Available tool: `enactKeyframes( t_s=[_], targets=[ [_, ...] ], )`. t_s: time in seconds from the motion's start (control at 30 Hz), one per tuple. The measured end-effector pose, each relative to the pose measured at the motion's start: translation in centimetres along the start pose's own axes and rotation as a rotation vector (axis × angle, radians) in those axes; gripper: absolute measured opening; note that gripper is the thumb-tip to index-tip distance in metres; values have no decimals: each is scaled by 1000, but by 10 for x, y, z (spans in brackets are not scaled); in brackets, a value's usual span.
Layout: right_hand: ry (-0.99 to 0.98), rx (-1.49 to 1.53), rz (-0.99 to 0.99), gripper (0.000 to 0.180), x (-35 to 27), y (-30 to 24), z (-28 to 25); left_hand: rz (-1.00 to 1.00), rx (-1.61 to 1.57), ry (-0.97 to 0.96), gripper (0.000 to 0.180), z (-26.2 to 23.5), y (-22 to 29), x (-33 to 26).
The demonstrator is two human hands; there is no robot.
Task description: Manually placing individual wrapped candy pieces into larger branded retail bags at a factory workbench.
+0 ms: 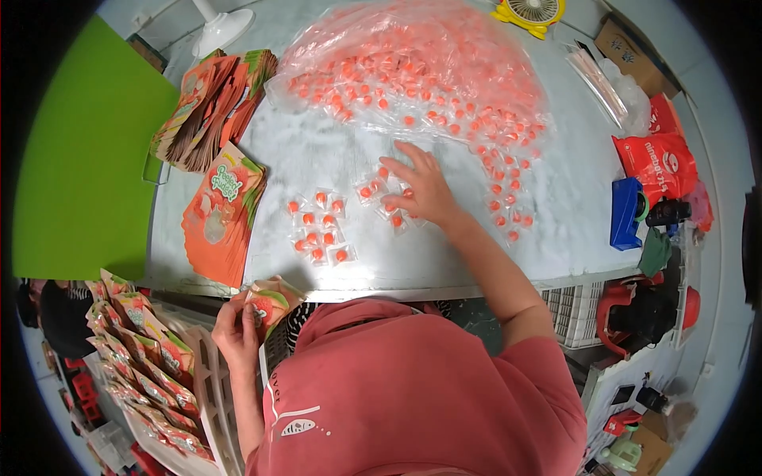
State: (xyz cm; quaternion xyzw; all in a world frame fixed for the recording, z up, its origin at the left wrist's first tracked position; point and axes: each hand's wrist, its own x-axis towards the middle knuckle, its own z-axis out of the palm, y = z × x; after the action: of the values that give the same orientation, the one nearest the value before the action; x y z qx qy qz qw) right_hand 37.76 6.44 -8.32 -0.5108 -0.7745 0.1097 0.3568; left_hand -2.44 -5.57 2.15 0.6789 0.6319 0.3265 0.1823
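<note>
The small wrapped orange balls [329, 220] show only in part around the right hand [425, 190], where its fingers cover some of them; whether the fingertips press on any is hard to tell. The big clear plastic bag [421, 71], full of more such balls, is cut off at its far side, as is the yellow fan [533, 9] beyond its far right corner. What the pouch [268, 305] holds, if anything, cannot be made out.

On the person's side of the bag, the right hand spreads its fingers apart over one small cluster; a second cluster lies just left of it, and a loose strip runs from the bag's near right corner, to the right of the hand. The left hand [236, 329], farther from the bag at the near edge, is clamped on the pouch.

The bag rests on a pale counter [587, 174]. Left of it are a pouch stack [214, 111] and, nearer the person, fanned pouches [218, 226]; beyond these stands a green panel [87, 159]. Well right of the bag sit a red packet [659, 163] and a blue holder [625, 214].
</note>
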Motion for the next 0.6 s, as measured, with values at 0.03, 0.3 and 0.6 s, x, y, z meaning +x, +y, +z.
enactKeyframes(
  t_s=[0.03, 0.3, 0.6],
  targets=[
    [-58, 72, -16, 71, 1, 2, -1, -1, 4, 1, 13, 1, 1, 1],
    [-387, -122, -213, 86, 5, -16, 15, 20, -41, -21, 10, 4, -1, -1],
    [-208, -152, -204, 79, 22, -18, 34, -15, -24, -14, 8, 1, 1, -6]
  ],
)
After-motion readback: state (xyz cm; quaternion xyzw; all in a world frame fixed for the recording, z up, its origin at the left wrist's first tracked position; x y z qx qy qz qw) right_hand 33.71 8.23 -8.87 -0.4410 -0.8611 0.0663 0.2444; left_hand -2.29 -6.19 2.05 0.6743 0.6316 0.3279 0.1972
